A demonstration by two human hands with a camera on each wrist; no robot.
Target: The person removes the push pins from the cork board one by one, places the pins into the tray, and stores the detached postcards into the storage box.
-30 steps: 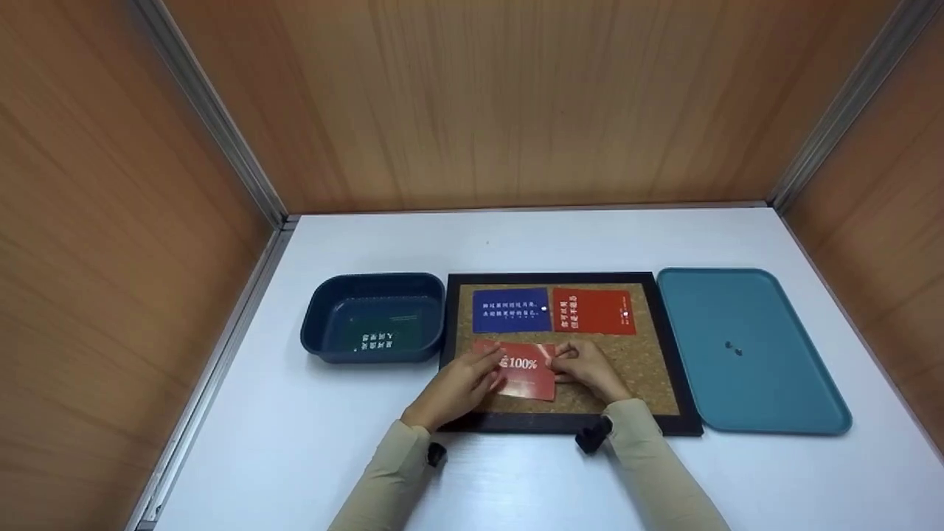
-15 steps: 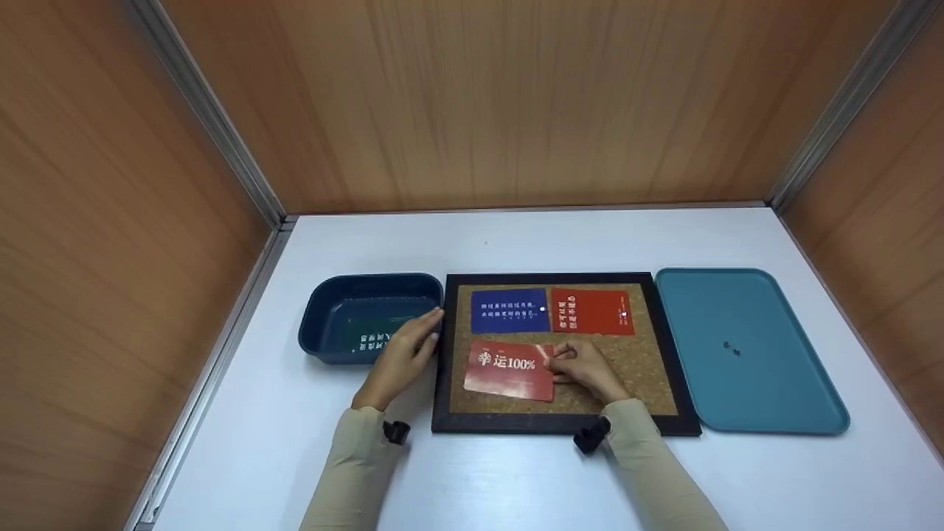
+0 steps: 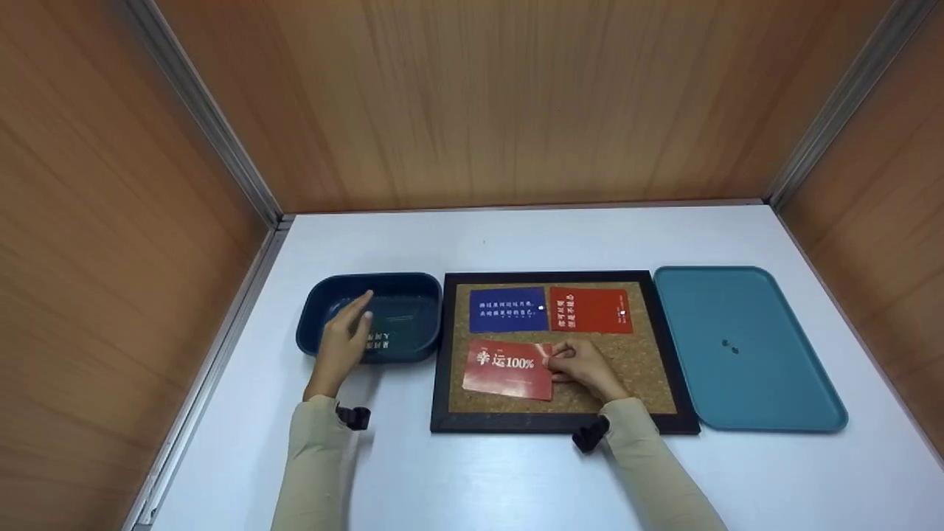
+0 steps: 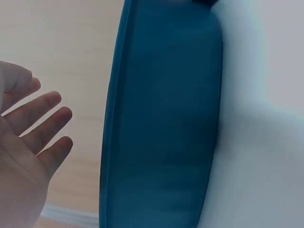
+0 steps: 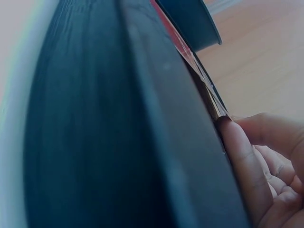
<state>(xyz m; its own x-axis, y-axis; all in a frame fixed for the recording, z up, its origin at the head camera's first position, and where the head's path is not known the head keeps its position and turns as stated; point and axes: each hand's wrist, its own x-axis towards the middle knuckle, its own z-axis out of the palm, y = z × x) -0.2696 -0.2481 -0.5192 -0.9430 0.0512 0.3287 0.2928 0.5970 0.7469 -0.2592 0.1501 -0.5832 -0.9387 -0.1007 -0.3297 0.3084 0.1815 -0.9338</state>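
In the head view, my right hand (image 3: 586,367) pinches the right edge of a light red card (image 3: 498,380) with white lettering on the cork board (image 3: 653,376). The right wrist view has thumb and finger of the right hand (image 5: 270,166) on the card's edge, above the board's dark frame (image 5: 175,118). Over the near left side of a dark blue basin (image 3: 424,350) is my left hand (image 3: 341,350), fingers extended and holding nothing. A dark green card (image 3: 402,332) lies inside, partly hidden by that hand. The left wrist view shows spread fingers beside the basin's wall (image 4: 161,118).
A blue card (image 3: 509,317) and a brighter red card (image 3: 601,321) lie along the board's upper part, each with a small white spot. Right of the board, a teal tray (image 3: 745,310) bears small dark pieces (image 3: 730,346). Wooden panels (image 3: 472,103) enclose the white table (image 3: 472,479).
My left hand has left the light red card and moved left to the basin, uncovering the lettering. The right hand stays at the card's right edge. The board shifted slightly left.
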